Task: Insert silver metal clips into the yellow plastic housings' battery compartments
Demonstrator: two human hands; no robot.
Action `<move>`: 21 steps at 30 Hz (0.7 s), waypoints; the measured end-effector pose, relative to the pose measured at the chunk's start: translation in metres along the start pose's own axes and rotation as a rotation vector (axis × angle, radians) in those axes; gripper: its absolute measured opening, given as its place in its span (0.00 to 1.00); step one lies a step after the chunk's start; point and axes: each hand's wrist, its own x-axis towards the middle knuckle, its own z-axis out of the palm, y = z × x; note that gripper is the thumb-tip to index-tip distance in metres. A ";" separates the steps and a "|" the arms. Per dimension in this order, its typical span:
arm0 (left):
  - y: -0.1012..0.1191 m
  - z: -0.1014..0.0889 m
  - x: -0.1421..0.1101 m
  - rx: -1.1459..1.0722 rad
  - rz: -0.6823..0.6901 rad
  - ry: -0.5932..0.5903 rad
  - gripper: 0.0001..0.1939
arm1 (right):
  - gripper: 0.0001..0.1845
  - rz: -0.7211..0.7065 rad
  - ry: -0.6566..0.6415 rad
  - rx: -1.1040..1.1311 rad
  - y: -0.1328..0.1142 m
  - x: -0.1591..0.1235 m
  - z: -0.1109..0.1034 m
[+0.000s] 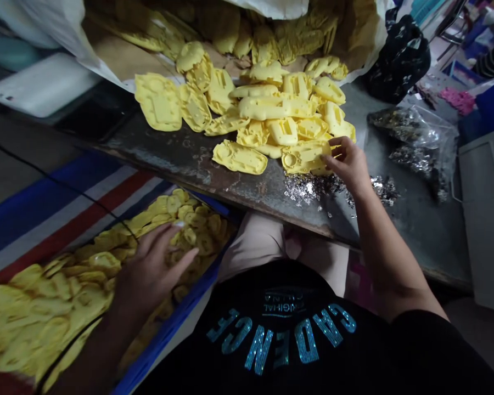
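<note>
My right hand (349,164) pinches the right end of a yellow molded plastic shell (301,158) at the front of a heap on the dark table (181,159). Small shiny metal pieces (308,189) lie scattered just below that hand. To the left of the held shell, another yellow shell (239,157) rests by itself with its hollow side up. My left hand (154,266) hovers, fingers apart and holding nothing, above a blue crate (177,329) full of similar yellow pieces (57,307).
A large white sack (102,55) spills yellow shells from the table's back. Clear bags of metal pieces (424,151) and a black bag (401,57) stand at the right. A thin black cable (57,178) crosses the crate on the left.
</note>
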 end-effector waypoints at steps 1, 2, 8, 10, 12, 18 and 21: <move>0.007 0.011 0.004 0.131 0.057 0.055 0.27 | 0.33 0.029 0.009 0.098 -0.002 -0.001 0.000; 0.015 0.022 0.010 0.219 0.120 0.047 0.27 | 0.33 0.055 0.026 0.188 -0.004 -0.004 -0.001; 0.078 0.090 0.066 0.210 0.397 -0.150 0.25 | 0.28 0.188 0.072 0.493 -0.021 -0.056 -0.021; 0.102 0.108 0.085 0.174 0.411 -0.233 0.21 | 0.29 0.265 0.053 0.566 -0.033 -0.086 -0.023; 0.126 0.123 0.095 0.134 0.379 -0.324 0.18 | 0.30 0.352 0.017 0.621 -0.043 -0.120 -0.025; 0.160 0.139 0.074 0.004 0.291 -0.427 0.17 | 0.30 0.263 0.119 0.418 -0.023 -0.213 -0.066; 0.154 0.143 0.057 -0.231 -0.016 -0.391 0.11 | 0.12 0.151 0.320 -0.045 0.006 -0.236 -0.094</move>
